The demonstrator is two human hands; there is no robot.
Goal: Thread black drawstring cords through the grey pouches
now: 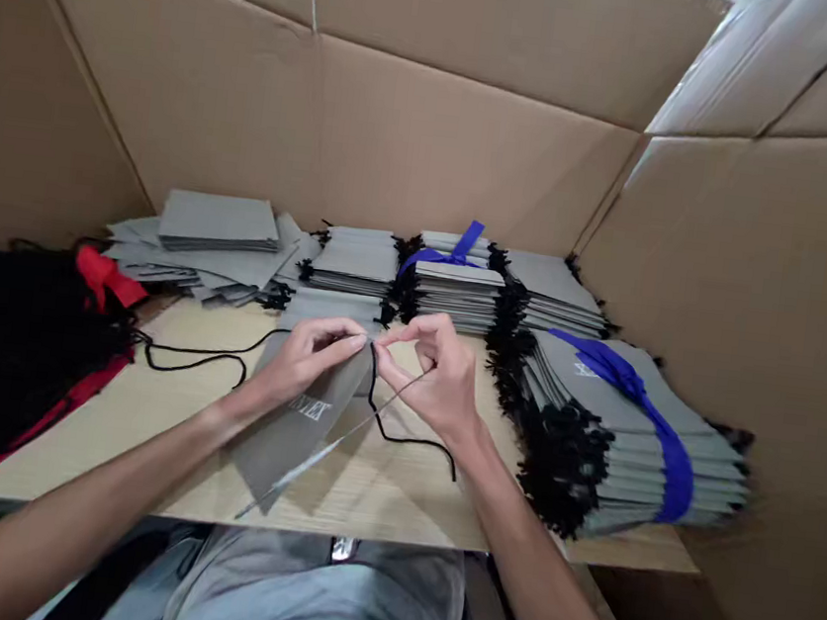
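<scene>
My left hand (315, 354) is closed on the top edge of a flat grey drawstring pouch (286, 445) with white lettering, which hangs down towards the table's front edge. Close beside it, my right hand (433, 367) has thumb and index finger pinched at the pouch's corner. A black cord (399, 439) starts at those fingertips and trails right over the table. Across the right palm runs a thin grey rod-like tool (318, 453), slanting down to the left in front of the pouch; its exact kind is unclear. Fingers hide the spot where cord and pouch meet.
Stacked grey pouches with black cord ends (356, 259) line the back. A large bundle (638, 435) tied with blue ribbon sits right. Loose grey pieces (218, 223) lie back left. Black cords (29, 336) with a red tie heap at left. Cardboard walls (462, 146) surround the table (406, 508).
</scene>
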